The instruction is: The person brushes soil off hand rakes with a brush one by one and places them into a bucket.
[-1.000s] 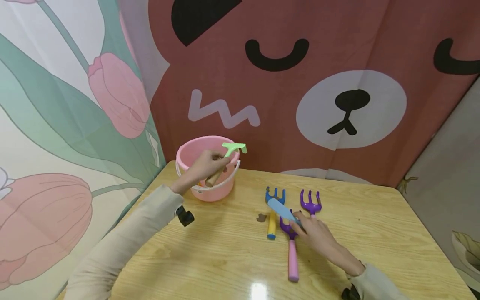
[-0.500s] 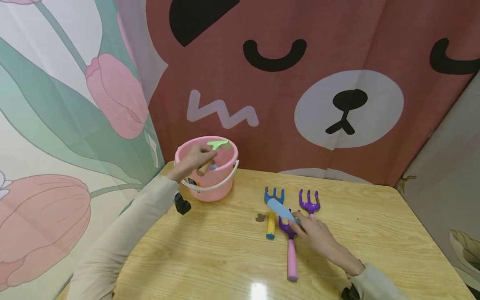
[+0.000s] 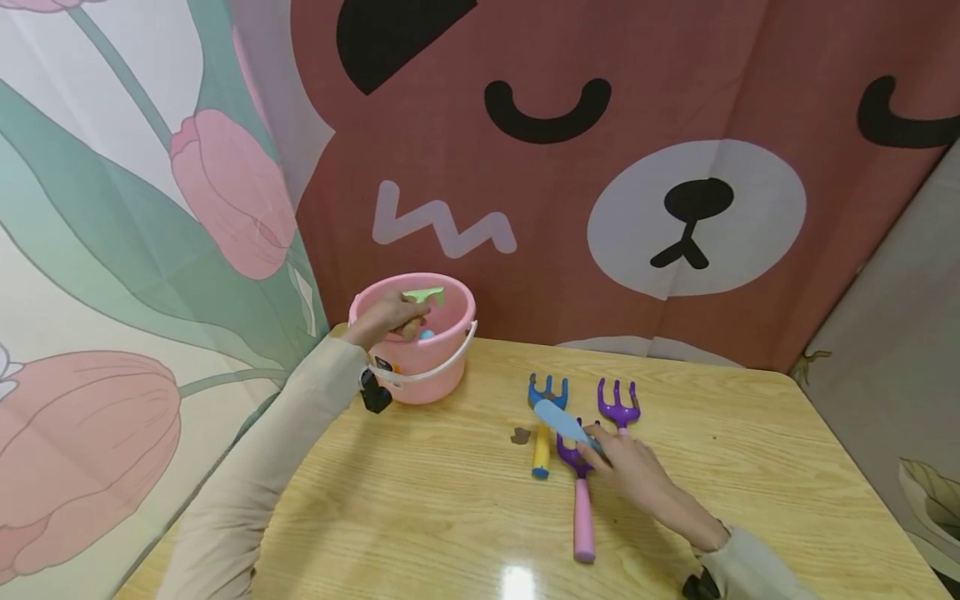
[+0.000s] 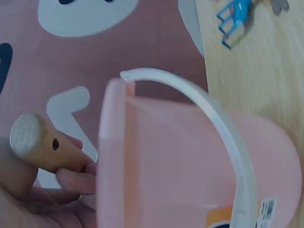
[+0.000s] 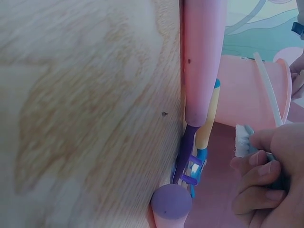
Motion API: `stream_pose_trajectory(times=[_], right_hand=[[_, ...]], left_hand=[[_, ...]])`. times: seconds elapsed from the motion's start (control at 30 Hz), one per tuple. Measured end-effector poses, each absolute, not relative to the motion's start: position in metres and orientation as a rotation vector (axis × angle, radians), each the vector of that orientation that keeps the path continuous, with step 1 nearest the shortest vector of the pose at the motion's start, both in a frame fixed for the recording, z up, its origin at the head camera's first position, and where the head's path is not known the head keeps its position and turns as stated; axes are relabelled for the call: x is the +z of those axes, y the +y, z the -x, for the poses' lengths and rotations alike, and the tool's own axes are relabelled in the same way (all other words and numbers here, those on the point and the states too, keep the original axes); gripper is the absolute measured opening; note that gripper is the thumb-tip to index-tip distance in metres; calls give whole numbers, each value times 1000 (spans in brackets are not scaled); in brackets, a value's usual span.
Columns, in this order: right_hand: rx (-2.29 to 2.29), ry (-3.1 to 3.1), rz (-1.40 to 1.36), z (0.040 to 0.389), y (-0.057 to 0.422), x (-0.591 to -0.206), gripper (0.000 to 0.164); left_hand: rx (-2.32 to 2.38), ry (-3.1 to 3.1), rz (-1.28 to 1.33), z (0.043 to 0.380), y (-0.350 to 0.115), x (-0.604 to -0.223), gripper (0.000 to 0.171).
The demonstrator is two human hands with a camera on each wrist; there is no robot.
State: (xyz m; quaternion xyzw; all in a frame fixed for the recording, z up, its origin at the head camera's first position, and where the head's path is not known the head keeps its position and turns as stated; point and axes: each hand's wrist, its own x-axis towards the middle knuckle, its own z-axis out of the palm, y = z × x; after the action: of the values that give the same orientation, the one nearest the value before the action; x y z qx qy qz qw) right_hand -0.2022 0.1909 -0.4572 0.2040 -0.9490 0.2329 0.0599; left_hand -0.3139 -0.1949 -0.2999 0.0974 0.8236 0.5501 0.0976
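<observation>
In the head view, my left hand (image 3: 388, 315) grips a small hand tool with a light green head (image 3: 424, 295) at the mouth of the pink bucket (image 3: 431, 385). The tool's wooden handle (image 4: 45, 145) points back toward the palm side, beside the bucket rim in the left wrist view. My right hand (image 3: 637, 475) holds a light blue brush (image 3: 561, 422) above the forks; its white bristles (image 5: 242, 140) show in the right wrist view. Under and around it lie a blue fork with a yellow handle (image 3: 541, 454), a purple fork with a pink handle (image 3: 584, 521) and another purple fork (image 3: 618, 414).
Something light blue (image 3: 427, 335) sits inside the bucket, whose white handle (image 3: 442, 367) hangs down in front. A brown smudge (image 3: 521, 435) marks the wooden table (image 3: 420, 517). Printed curtains (image 3: 540, 208) stand right behind the table.
My left hand has carried the green-headed tool leftward and down, from the bucket's right side to inside its rim. The right hand and the brush have stayed in place.
</observation>
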Motion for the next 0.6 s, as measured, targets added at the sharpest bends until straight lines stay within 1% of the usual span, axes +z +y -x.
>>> stream_pose_trajectory(times=[0.2,0.3,0.43,0.6], right_hand=[[702,-2893,-604,204,191,-458,39],[713,-2902,-579,204,192,-457,39],[697,-2893,-581,205,193,-457,38],[685,-2885,-602,205,192,-457,39]], left_hand=[[1658,2484,-307,320,-200,-308,47],[1675,2523,-298,324,-200,-312,44],[1681,2600,-239,329,-201,-318,38],[1662,2652,-172,333,-201,-323,38]])
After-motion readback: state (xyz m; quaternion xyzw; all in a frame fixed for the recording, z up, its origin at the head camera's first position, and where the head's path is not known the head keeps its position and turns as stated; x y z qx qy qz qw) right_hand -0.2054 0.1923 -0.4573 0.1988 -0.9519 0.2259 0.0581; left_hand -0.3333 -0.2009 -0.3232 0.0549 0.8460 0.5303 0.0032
